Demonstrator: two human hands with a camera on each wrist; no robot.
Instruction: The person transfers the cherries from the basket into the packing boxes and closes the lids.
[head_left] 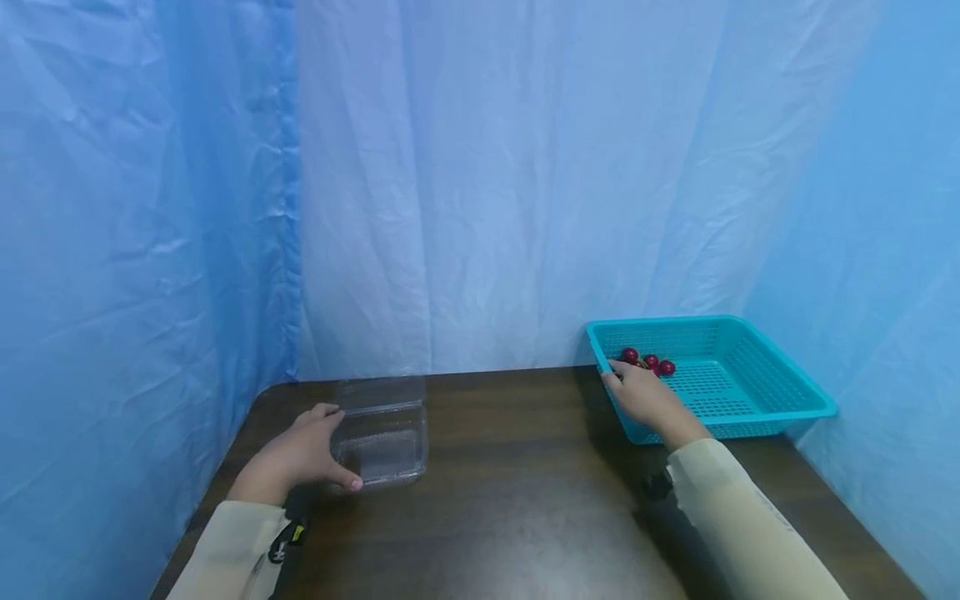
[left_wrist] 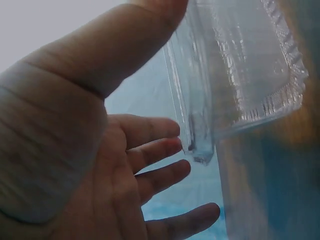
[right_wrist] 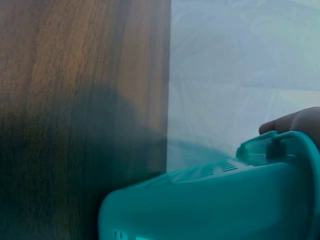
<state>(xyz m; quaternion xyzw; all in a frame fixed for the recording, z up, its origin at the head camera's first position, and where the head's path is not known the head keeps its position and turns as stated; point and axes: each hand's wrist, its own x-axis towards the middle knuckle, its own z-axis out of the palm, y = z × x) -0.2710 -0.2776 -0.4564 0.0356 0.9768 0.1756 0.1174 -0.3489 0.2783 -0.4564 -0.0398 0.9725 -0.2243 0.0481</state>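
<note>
My left hand (head_left: 303,450) is beside a clear plastic clamshell box (head_left: 386,446) at the left of the table, its lid laid back. Thumb and fingers are spread along the box's left side; the left wrist view shows the fingers (left_wrist: 165,180) mostly straight at its edge. On the right, my right hand (head_left: 641,392) grips the left rim of a turquoise mesh basket (head_left: 757,375). One digit reaches over the rim in the right wrist view, and the rest are hidden. Several dark red cherries (head_left: 667,367) lie inside the basket by that hand.
A dark brown wooden table (head_left: 510,467) bears everything. Blue fabric (head_left: 150,208) hangs at both sides, with a paler cloth (head_left: 517,183) behind the table's far edge. The basket's right end extends over the table's right edge, close to the fabric.
</note>
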